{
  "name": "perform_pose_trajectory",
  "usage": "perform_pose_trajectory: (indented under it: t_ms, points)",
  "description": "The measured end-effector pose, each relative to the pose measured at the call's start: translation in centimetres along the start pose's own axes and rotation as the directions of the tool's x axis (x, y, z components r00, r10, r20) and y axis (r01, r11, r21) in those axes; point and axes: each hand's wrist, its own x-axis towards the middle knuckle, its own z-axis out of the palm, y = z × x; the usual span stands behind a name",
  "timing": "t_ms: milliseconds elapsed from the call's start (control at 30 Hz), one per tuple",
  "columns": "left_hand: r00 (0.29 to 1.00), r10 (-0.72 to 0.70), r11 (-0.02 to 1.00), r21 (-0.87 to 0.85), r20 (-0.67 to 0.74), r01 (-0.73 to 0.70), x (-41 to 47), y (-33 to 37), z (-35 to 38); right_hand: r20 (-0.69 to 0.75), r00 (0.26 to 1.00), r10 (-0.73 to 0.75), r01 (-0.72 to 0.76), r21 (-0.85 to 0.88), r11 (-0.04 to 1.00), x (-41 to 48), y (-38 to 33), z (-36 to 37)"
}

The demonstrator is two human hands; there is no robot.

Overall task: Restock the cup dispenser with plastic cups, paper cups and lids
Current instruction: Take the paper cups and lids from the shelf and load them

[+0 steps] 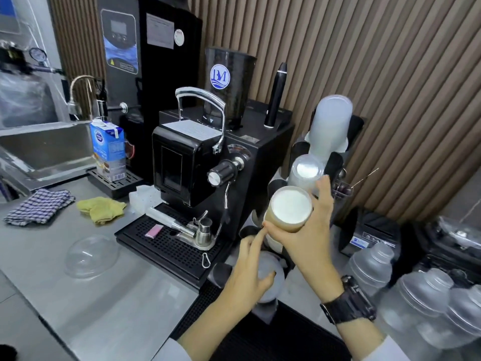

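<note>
The black cup dispenser stands right of the coffee machine, its tubes angled toward me. Translucent plastic cups fill the top tube, and clear cups sit in the tube below. My right hand, with a black watch on the wrist, grips a stack of brown paper cups at a middle tube, the white inside facing me. My left hand rests on a frosted plastic stack in the lowest tube, index finger pointing up at the paper cups.
A black coffee machine and its drip tray stand left of the dispenser. A clear dome lid lies on the steel counter. Bagged stacks of dome lids lie at the right. Cloths, a milk carton and a sink are at the left.
</note>
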Motion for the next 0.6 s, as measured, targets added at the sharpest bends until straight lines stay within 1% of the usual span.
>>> perform_pose_trajectory:
  t_ms: [33,100,133,200,267,400,600]
  points:
    - [1.000,0.023,0.999,0.047,0.006,-0.023,-0.1,0.0,0.0,-0.010,0.994,-0.112,0.111,-0.045,0.993,0.1,-0.3,-0.3]
    - [0.996,0.087,0.986,0.142,-0.015,-0.084,-0.3,0.0,-0.1,0.036,0.940,-0.340,0.341,-0.168,0.925,0.5,-0.5,-0.9]
    - [0.990,0.134,0.974,0.188,-0.039,-0.125,-0.4,0.1,-0.1,0.086,0.919,-0.385,0.394,-0.221,0.892,0.7,-0.4,-1.1]
    - [0.962,0.248,0.934,0.293,-0.111,-0.207,-0.6,0.2,-0.2,0.162,0.918,-0.362,0.394,-0.282,0.875,0.8,-0.2,-1.1]
    - [0.941,0.299,0.909,0.349,-0.159,-0.230,-0.6,0.1,-0.2,0.175,0.932,-0.317,0.358,-0.312,0.880,0.6,0.1,-1.0]
    - [0.946,0.305,0.909,0.331,-0.112,-0.254,-0.5,0.6,-0.5,0.239,0.937,-0.254,0.322,-0.311,0.894,0.6,-0.3,-1.5]
    - [0.957,0.288,0.927,0.265,-0.044,-0.267,-0.8,1.1,-0.8,0.391,0.895,-0.214,0.333,-0.266,0.905,0.8,-0.8,-2.7]
